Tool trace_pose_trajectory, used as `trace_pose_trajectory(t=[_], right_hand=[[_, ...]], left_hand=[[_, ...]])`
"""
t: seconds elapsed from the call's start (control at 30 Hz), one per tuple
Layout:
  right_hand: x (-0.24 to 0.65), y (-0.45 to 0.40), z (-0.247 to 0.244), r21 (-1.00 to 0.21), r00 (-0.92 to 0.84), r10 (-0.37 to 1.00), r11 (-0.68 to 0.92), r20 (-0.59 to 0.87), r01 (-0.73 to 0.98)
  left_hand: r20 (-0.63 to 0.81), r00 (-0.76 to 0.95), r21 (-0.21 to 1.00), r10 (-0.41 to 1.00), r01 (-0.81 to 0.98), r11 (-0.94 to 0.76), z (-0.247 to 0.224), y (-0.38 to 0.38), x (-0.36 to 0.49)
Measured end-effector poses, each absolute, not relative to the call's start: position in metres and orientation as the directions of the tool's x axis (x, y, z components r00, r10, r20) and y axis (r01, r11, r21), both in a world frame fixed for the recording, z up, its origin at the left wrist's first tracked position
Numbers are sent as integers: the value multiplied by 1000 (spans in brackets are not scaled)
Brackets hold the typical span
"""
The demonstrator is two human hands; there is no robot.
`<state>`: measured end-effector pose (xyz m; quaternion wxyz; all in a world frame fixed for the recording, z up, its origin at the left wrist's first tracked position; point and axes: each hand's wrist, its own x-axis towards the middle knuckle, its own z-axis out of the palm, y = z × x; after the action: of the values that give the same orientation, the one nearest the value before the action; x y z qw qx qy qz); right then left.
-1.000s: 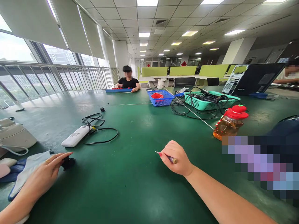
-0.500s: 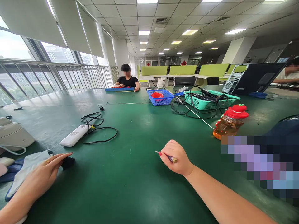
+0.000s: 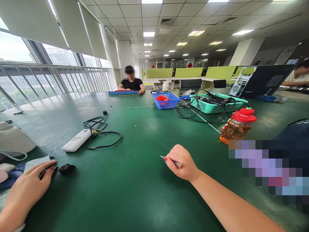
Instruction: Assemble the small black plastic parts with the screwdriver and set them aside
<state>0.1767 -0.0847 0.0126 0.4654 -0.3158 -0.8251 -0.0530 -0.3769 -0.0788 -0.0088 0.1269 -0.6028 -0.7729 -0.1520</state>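
Note:
My left hand [image 3: 31, 187] rests on the pale blue and denim cloth [image 3: 38, 161] at the left, thumb and fingertips close together. A dark edge shows by the thumb, but what the fingers hold is mostly hidden. Just right of them a crumpled black lump [image 3: 67, 169] lies on the table, apart from the hand. Over the middle of the table, my right hand [image 3: 183, 164] is closed around a slender pen-like tool [image 3: 178, 164]. Its thin pointed tip faces left, and its rounded end is gold-coloured.
A white power bank [image 3: 78, 140] with a black cable [image 3: 108, 146] lies on the green table [image 3: 135, 193]. At the right are a red-lidded bottle [image 3: 238, 127], a teal basket [image 3: 210, 108] of cables and a blue basket [image 3: 166, 103]. One person [image 3: 131, 84] sits opposite.
My left hand has drawn back left off the black lump, which now lies uncovered, and its fingertips are on the cloth. The right hand keeps its place with the pen-like tool.

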Motion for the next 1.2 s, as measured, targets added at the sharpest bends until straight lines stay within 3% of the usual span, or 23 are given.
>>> trace_pose_trajectory(t=[0.17,0.3,0.4,0.57,0.83,1.03,1.2], right_hand=[[177,-85,12,-210,-374,481,792,793,574],[178,-85,12,-203,-375,477,792,795,576],[178,-85,12,-202,-379,483,787,789,583],[177,-85,11,-205,-380,484,789,788,580],[177,-85,12,-203,-379,480,790,791,578],[177,-86,13,-197,-384,483,786,787,585],[177,-86,14,-199,-383,479,791,790,578]], left_hand=[[162,-279,-58,947,955,292,-8,-74,-376],[279,-244,-5,929,967,255,4,-83,-355],[418,-118,65,901,993,99,14,-92,-334],[341,97,74,935,989,-129,25,-97,-307],[279,19,76,960,996,-42,27,-95,-304],[298,98,119,949,983,-139,28,-97,-300],[280,27,102,960,993,-58,29,-97,-298]])
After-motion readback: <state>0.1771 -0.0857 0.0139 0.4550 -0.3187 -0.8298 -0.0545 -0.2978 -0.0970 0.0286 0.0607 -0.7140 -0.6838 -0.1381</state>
